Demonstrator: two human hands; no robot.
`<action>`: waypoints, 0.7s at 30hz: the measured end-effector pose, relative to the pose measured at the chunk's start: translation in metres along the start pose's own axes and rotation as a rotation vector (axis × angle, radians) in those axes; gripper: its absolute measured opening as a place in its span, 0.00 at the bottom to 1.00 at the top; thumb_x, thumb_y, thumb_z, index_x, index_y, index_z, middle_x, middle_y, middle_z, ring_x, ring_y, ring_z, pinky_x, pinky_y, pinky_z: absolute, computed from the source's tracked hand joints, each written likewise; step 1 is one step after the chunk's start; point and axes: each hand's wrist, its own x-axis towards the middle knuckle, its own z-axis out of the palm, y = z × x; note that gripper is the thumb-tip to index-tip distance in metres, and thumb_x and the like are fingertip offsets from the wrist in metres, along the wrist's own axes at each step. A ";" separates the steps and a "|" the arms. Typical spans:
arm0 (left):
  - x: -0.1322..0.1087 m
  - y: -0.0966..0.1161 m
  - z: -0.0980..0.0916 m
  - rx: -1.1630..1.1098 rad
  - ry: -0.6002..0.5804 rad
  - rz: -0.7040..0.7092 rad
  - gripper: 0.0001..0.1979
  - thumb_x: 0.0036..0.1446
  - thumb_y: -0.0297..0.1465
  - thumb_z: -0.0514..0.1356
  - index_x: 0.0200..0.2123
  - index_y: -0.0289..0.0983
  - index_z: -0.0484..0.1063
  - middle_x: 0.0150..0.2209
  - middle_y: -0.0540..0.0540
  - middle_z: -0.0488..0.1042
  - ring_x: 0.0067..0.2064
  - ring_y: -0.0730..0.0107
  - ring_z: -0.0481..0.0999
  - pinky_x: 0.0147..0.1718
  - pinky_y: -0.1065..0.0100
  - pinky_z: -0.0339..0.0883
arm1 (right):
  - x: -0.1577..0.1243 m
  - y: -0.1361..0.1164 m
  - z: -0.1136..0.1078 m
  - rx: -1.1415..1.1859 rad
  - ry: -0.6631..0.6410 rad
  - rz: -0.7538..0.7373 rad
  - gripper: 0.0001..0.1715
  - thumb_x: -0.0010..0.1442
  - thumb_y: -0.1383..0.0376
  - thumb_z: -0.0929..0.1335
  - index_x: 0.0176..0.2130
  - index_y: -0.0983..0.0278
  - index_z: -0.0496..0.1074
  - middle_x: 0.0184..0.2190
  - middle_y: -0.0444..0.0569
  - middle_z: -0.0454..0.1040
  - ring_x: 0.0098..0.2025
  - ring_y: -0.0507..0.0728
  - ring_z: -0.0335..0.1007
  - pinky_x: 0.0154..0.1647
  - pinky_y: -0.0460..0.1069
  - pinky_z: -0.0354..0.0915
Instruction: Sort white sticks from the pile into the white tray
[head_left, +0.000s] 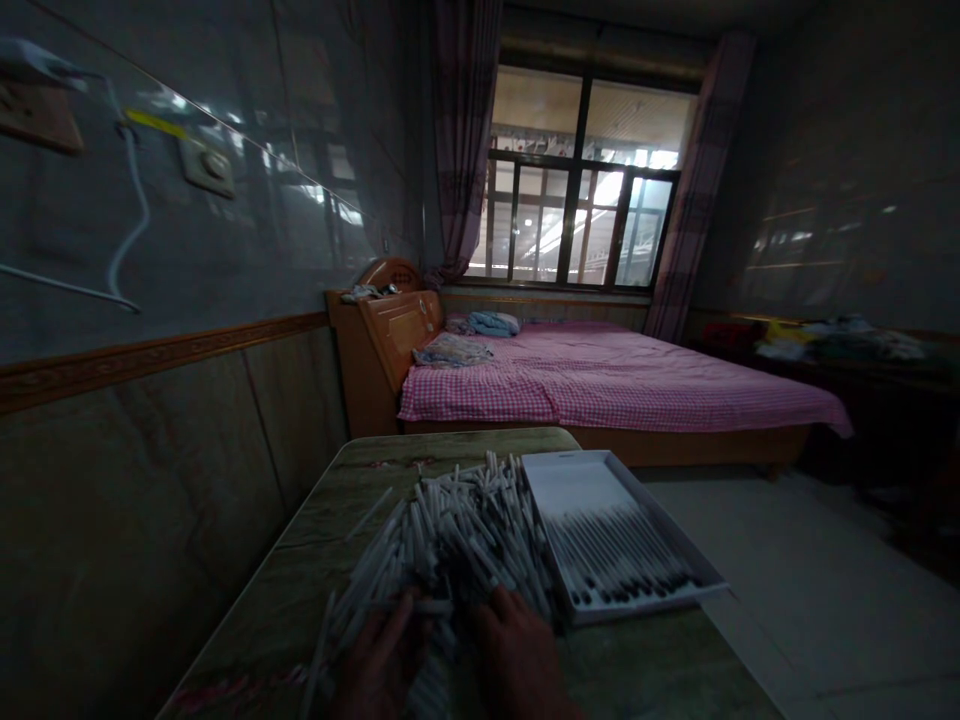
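Note:
A big loose heap of white pens (450,530) lies on the table (645,670) in front of me. My left hand (382,665) rests on the near edge of the heap, fingers bent down into the pens. My right hand (521,655) lies beside it, fingers curled among the pens at the heap's right side. Whether either hand grips a pen is hidden in the dim light. To the right of the heap sits a shallow white tray (559,480) with a row of pens laid side by side in its near half.
The table stands against a tiled wall (150,420) on the left. Beyond it is a bed with a pink checked sheet (600,385) under a window (581,210). Bare floor (810,580) lies to the right, with a dark cluttered bench (847,350) along the right wall.

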 end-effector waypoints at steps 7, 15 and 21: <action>0.000 -0.001 0.001 -0.017 0.008 -0.020 0.11 0.52 0.14 0.65 0.34 0.35 0.76 0.26 0.50 0.84 0.24 0.69 0.83 0.19 0.77 0.74 | 0.001 0.000 0.003 -0.015 0.005 0.009 0.16 0.53 0.77 0.74 0.37 0.57 0.78 0.36 0.44 0.80 0.36 0.59 0.79 0.31 0.48 0.70; -0.007 0.005 0.005 0.008 0.022 -0.029 0.11 0.51 0.15 0.65 0.34 0.36 0.77 0.27 0.50 0.84 0.23 0.69 0.82 0.19 0.75 0.74 | 0.000 -0.002 0.007 -0.044 0.020 -0.056 0.13 0.54 0.70 0.77 0.36 0.53 0.79 0.35 0.43 0.80 0.35 0.59 0.78 0.30 0.47 0.68; -0.010 0.004 0.005 0.020 0.019 0.008 0.10 0.54 0.16 0.64 0.34 0.35 0.77 0.27 0.50 0.84 0.25 0.70 0.83 0.21 0.74 0.75 | -0.003 0.003 0.012 -0.025 0.061 -0.021 0.14 0.52 0.74 0.77 0.34 0.56 0.79 0.35 0.45 0.80 0.35 0.58 0.79 0.30 0.47 0.71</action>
